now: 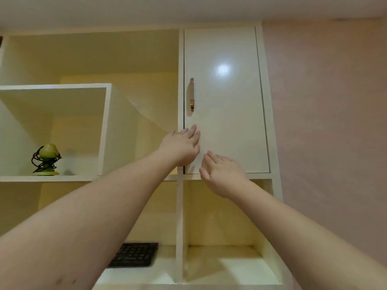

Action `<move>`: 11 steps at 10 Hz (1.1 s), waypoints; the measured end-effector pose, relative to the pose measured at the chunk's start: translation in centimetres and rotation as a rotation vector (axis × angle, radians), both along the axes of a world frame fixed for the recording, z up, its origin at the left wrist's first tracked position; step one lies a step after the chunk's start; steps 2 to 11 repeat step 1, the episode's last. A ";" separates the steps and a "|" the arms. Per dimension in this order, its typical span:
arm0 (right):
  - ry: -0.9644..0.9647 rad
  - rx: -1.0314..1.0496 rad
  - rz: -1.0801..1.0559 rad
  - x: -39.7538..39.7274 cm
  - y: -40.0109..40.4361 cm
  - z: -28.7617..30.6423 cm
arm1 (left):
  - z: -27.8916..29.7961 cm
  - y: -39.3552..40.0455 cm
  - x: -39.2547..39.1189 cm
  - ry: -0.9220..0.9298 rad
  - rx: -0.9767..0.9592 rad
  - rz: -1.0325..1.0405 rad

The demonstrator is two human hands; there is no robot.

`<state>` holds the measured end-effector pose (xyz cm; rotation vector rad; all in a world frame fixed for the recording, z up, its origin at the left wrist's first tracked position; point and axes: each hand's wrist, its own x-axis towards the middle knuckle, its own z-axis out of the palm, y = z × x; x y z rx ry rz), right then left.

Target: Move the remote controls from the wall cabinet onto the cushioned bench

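The white wall cabinet door [226,101] is closed, with a metal handle [191,94] near its left edge. My left hand [181,146] is raised with fingers spread, its fingertips at the door's lower left edge below the handle. My right hand [223,174] is open too, over the door's bottom edge. Neither hand holds anything. No remote control is visible; the cabinet's inside is hidden behind the door. The cushioned bench is out of view.
Open shelves surround the cabinet. A green ornament on a black wire stand [46,160] sits in the left cubby. A black keyboard [134,254] lies on the lower shelf. A pink wall [330,122] is to the right.
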<state>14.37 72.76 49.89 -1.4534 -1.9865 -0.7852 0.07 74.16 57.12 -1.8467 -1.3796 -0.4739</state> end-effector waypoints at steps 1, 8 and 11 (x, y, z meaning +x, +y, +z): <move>0.073 -0.013 0.030 1.0 -1.9 -0.1 | 0.1 -1.9 -0.3 -0.008 -0.046 0.008; 0.073 -0.013 0.030 1.0 -1.9 -0.1 | 0.1 -1.9 -0.3 -0.008 -0.046 0.008; 0.073 -0.013 0.030 1.0 -1.9 -0.1 | 0.1 -1.9 -0.3 -0.008 -0.046 0.008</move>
